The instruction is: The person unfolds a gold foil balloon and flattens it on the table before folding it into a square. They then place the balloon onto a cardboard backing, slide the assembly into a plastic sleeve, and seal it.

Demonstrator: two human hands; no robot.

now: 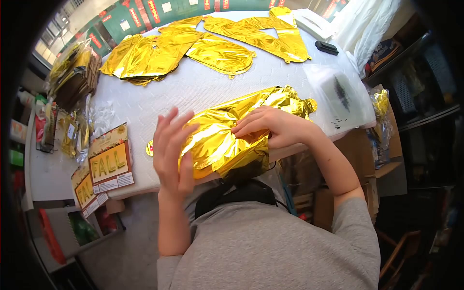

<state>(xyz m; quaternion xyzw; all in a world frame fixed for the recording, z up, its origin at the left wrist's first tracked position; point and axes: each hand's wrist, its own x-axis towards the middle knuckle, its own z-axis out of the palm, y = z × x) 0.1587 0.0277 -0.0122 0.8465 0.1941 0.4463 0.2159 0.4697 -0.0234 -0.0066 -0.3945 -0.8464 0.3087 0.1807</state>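
A crumpled gold foil balloon [217, 140] lies flat at the front edge of the table, partly hanging over it. My right hand [278, 126] rests on its right half, fingers bent and pinching the foil near the middle. Just off the balloon's left end, my left hand [173, 152] is raised with its fingers apart, slightly blurred, holding nothing. Farther back lie more flat gold foil balloons: a spread pile [154, 53] at the left and a large angular piece [261, 36] at the right.
Two printed "FALL" cards [111, 157] lie at the table's left edge, near stacked packages [77, 77]. A clear plastic bag stack [340, 94] and a black object [326, 47] are on the right. Cardboard boxes [355, 154] stand below the table's right side.
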